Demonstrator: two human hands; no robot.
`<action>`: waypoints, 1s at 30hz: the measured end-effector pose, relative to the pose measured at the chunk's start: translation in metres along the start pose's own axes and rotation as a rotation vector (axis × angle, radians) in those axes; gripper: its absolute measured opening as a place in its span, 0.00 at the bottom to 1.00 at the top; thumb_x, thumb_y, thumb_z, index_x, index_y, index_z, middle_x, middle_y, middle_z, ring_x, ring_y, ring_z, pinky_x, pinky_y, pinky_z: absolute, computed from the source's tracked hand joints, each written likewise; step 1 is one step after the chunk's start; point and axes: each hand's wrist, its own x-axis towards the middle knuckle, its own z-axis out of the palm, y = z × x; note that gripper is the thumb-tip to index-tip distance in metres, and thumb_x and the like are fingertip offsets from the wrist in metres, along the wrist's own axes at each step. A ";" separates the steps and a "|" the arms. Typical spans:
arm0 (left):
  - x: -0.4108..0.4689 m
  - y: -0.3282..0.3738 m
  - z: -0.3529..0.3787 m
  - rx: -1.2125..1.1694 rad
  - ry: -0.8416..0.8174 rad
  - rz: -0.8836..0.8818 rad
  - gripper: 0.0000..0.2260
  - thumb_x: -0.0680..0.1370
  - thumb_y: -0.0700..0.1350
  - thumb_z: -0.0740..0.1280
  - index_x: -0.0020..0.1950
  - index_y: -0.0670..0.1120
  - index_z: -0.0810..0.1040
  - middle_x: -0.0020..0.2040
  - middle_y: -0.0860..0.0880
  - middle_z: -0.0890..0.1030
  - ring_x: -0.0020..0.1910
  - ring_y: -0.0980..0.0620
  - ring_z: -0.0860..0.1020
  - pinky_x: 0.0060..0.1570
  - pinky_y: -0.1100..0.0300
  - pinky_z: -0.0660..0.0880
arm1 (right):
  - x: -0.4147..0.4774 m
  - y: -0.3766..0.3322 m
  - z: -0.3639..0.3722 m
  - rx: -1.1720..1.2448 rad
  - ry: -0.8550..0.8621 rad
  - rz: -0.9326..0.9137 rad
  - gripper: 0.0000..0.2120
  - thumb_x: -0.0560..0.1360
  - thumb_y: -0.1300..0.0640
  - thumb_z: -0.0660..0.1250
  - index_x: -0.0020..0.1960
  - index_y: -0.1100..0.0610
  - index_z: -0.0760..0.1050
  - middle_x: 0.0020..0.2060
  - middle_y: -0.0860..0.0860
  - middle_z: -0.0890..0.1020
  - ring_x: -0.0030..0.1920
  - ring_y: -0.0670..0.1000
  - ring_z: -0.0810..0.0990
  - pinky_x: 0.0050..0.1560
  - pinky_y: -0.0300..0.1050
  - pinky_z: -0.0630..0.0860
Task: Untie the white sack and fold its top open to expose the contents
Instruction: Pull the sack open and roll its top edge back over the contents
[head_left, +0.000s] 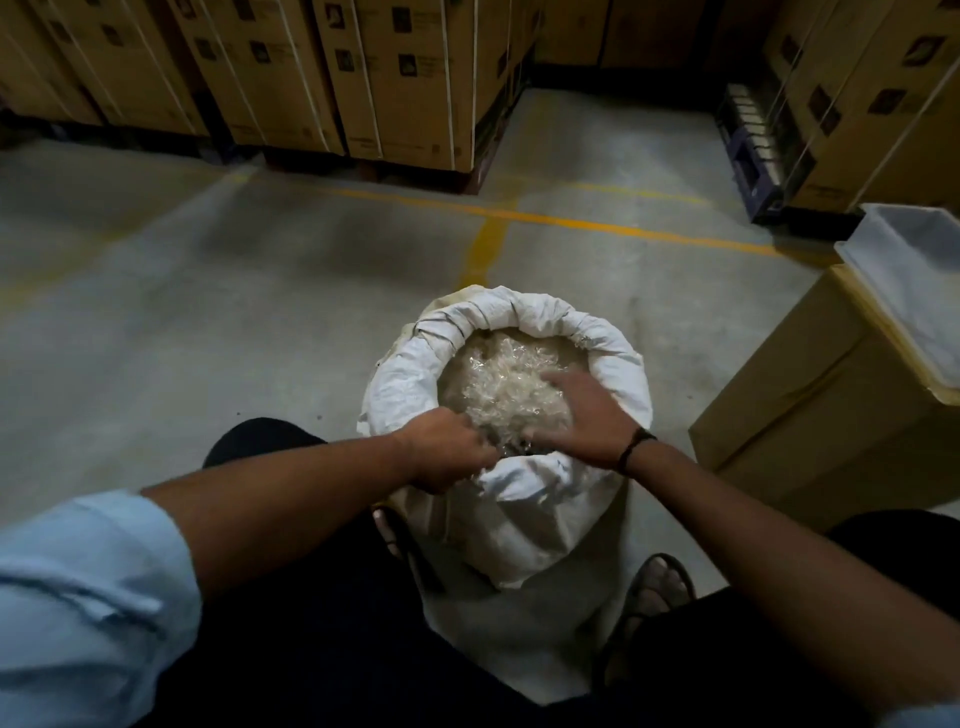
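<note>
The white woven sack (530, 514) stands upright on the floor between my feet. Its top is rolled outward into a thick rim (524, 306) around a wide mouth. Inside lies a crinkled clear plastic liner (498, 384) over pale contents. My left hand (447, 452) is at the near left edge of the mouth, fingers curled round a bunch of the liner. My right hand (582, 415) lies on the liner at the near right, fingers spread and bent into the plastic. Whether its fingers pinch the plastic is hidden.
Tall strapped cardboard boxes (363, 78) line the back wall. A brown carton (831, 405) with a white tray-like bin (914, 280) on top stands close at the right. Yellow lines (519, 215) cross the concrete floor. My sandalled foot (657, 587) is beside the sack.
</note>
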 end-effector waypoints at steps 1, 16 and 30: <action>0.004 0.004 0.004 0.001 0.053 0.000 0.18 0.77 0.45 0.67 0.67 0.49 0.72 0.58 0.45 0.81 0.55 0.39 0.80 0.43 0.51 0.76 | -0.005 -0.006 0.002 -0.094 -0.159 -0.141 0.48 0.65 0.27 0.68 0.76 0.53 0.63 0.70 0.56 0.72 0.70 0.58 0.70 0.72 0.55 0.66; 0.012 -0.004 0.041 -0.464 -0.001 0.010 0.39 0.65 0.67 0.76 0.72 0.56 0.70 0.64 0.52 0.78 0.62 0.49 0.75 0.65 0.54 0.69 | -0.017 -0.017 0.057 -0.517 -0.403 -0.260 0.17 0.71 0.52 0.68 0.59 0.53 0.74 0.52 0.54 0.81 0.51 0.58 0.82 0.45 0.48 0.71; 0.011 -0.010 0.065 -0.211 0.227 -0.203 0.27 0.78 0.59 0.65 0.74 0.52 0.64 0.60 0.46 0.76 0.55 0.46 0.74 0.55 0.51 0.70 | -0.034 0.010 0.062 -0.499 -0.273 -0.041 0.19 0.72 0.54 0.66 0.61 0.54 0.67 0.52 0.55 0.80 0.49 0.60 0.79 0.52 0.53 0.74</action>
